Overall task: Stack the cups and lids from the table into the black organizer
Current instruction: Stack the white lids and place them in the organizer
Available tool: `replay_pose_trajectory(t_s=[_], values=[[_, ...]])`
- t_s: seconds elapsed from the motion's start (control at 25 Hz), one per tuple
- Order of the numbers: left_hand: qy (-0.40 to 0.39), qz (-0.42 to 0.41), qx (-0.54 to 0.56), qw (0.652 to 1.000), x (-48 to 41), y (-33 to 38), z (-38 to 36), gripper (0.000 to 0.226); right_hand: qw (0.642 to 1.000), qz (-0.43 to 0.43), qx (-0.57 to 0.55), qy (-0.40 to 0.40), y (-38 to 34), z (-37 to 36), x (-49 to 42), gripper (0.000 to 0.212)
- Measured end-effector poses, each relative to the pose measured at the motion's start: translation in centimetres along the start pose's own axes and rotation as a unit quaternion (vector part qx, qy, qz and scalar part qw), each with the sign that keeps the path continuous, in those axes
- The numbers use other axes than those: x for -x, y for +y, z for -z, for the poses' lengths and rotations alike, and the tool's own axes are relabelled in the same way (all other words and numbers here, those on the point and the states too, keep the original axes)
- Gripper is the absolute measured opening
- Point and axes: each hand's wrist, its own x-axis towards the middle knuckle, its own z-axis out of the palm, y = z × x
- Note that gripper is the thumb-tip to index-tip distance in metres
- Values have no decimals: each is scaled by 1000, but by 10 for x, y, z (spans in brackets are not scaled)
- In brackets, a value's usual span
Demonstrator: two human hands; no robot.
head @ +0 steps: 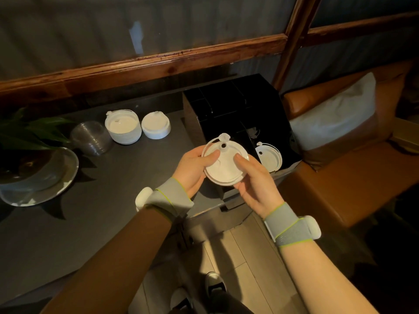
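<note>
White round plastic lid (pixel 224 165) with a sip hole is held in the air just in front of the black organizer (pixel 229 103), at the right end of the dark grey bench (pixel 124 189). Grip: the left hand (pixel 192 168) takes the lid's left rim and the right hand (pixel 256 186) takes the right rim. Each thumb sits on top with the fingers curled underneath. One lid or a few nested: cannot tell.

Progress looks early to middle. A batch of white lids (pixel 269 156) already stands on edge in the organizer's lower front slot. Left on the bench:
- a tall stack of white lids (pixel 123 126)
- a shorter white lid stack (pixel 156 125) just beside it
- a clear plastic stack (pixel 90 138) further left; cups or domed lids, unclear

Room: the way from the held lid to the slot is short and open. The organizer sits near the bench's right edge, with a brown leather seat (pixel 340 177) beyond it. A leafy plant in a glass bowl (pixel 34 168) stands near the clear plastic stack.
</note>
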Motion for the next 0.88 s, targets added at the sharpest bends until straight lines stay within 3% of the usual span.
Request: replay_pose_trajectory(t_s=[0.12,0.32,0.44,0.56,0.72,0.8,0.88], values=[[-22,45,20,999,-6,-9,-14,38,999,50,-1,-4,1,13,4,44],[-128,143,47,980,-14,-24,-44,45,994,-4,-47,-104,-4,55,14,107],[-175,169,28,970,-22,-28,-54,41,991,3,6,-133,-14,76,16,111],[-217,183,10,959,-29,-29,-54,39,986,23,117,-115,-27,84,16,99],[-178,168,9,970,-34,-30,-58,33,973,83,209,-55,-42,76,12,88],[-133,118,-97,979,-36,-26,-61,28,970,98,216,-54,-48,77,7,88],[-27,12,-178,984,-42,-21,-57,18,968,104,229,-22,-59,85,-1,94]])
